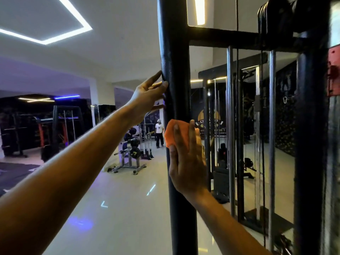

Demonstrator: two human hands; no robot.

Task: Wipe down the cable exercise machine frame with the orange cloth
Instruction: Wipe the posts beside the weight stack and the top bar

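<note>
Tall black painted steel upright of cable machine frame (175,70) fills centre. Left hand (147,96) above, fingers loosely spread, fingertips touching post edge, steadying. Right hand (187,162) flat, fingers straight, pressing folded orange cloth (176,134) against post. Mid-wipe on upright; next likely stroke along post, firm pressure kept.

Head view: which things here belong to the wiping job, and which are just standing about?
Job: orange cloth, right hand, left hand, black frame post.
Standing about: weight-plate rack, standing person, ceiling light strips.
</note>
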